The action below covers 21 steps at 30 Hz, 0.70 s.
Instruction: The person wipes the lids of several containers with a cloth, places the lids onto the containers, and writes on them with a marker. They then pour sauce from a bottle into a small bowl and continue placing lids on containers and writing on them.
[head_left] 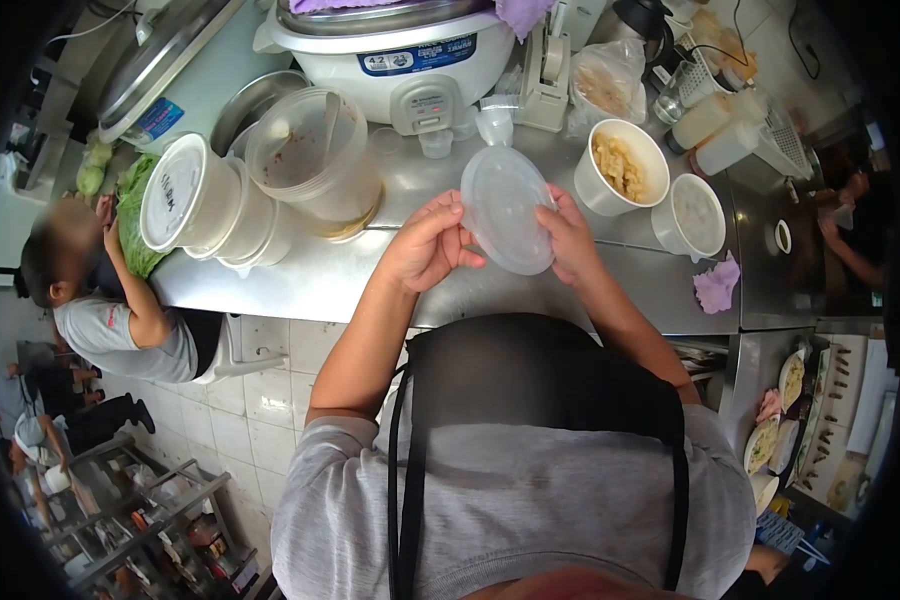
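A round, translucent plastic lid (pixel 507 212) is held up in front of me over the steel counter. My left hand (pixel 428 242) is closed at the lid's left edge, thumb on top and the other fingers curled below. On the opposite edge, my right hand (pixel 571 240) pinches the lid, its thumb lying on the face. Just beyond my right hand stands a white paper tub (pixel 592 185) with pale yellow-brown food pieces (pixel 618 168) inside. Beside it is a smaller white tub (pixel 690 222) with whitish contents I cannot make out.
A rice cooker (pixel 400 85) stands at the back. To the left are a clear bucket (pixel 310 160) with a utensil in it and stacked, lidded white tubs (pixel 175 195). A purple cloth (pixel 716 284) lies at right. Another person (pixel 135 325) sits at far left beside leafy greens (pixel 140 200).
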Each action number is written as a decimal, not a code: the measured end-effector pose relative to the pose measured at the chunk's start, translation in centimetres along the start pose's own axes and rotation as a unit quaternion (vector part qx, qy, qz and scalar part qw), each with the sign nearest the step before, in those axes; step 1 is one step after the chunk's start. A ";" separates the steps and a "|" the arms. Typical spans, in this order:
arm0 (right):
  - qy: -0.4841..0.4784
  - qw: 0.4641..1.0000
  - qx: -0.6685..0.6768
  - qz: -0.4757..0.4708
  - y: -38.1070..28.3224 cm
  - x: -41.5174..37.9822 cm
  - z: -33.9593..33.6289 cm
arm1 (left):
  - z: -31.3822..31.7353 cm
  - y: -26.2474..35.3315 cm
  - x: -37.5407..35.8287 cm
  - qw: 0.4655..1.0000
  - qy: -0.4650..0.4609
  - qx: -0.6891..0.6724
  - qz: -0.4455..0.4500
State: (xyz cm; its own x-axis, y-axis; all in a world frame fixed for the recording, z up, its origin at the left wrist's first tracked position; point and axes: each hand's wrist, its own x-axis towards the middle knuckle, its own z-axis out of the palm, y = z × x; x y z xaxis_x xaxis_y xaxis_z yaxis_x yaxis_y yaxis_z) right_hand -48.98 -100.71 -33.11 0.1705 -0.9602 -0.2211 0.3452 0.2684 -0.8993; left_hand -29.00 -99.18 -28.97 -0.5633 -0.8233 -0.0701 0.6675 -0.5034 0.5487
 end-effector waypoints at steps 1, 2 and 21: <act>-0.001 1.000 0.003 0.003 0.0 0.0 0.0 | 0.1 -0.1 0.0 1.000 0.001 -0.006 0.001; -0.002 1.000 0.005 0.005 0.0 0.0 0.0 | 0.2 -0.1 0.0 1.000 0.002 -0.012 0.002; -0.043 0.991 0.092 0.087 0.1 -0.1 0.6 | -0.3 -1.0 -0.8 0.998 0.039 0.051 0.028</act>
State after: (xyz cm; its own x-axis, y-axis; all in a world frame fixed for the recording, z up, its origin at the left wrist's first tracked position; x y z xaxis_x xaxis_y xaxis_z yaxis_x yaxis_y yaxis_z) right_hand -48.36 -100.52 -32.96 0.3168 -0.8904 -0.3269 0.4648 0.4462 -0.7648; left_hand -29.06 -98.06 -29.67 -0.4845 -0.8691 -0.0996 0.6411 -0.4302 0.6355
